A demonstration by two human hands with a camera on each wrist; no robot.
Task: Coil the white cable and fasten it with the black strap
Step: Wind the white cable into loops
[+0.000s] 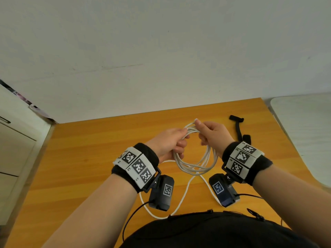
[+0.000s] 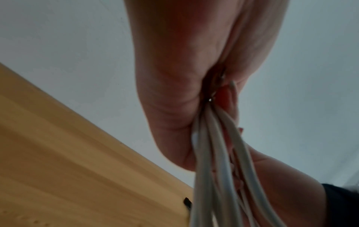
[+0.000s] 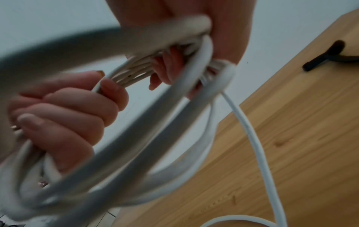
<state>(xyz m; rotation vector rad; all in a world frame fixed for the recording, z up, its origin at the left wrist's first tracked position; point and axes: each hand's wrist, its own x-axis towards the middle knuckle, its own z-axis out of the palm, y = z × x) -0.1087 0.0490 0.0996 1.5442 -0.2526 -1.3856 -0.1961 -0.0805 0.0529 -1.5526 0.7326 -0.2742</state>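
The white cable (image 1: 195,167) hangs as several loops above the wooden table (image 1: 86,149). My left hand (image 1: 172,142) grips the left side of the coil in its fist; the strands run down out of that left hand (image 2: 174,107) as a cable bundle (image 2: 213,169). My right hand (image 1: 211,133) pinches the top of the coil, its fingers curled round the cable (image 3: 174,122). In the right wrist view the left hand (image 3: 64,116) shows as a fist on the strands. A loose tail of cable (image 1: 180,199) trails on the table. The black strap (image 1: 239,127) lies on the table behind my right hand.
A wall rises behind the table's far edge. A white cabinet (image 1: 12,149) stands at the left, and a pale surface (image 1: 304,131) lies to the right. The black strap (image 3: 326,55) shows at the far right in the right wrist view.
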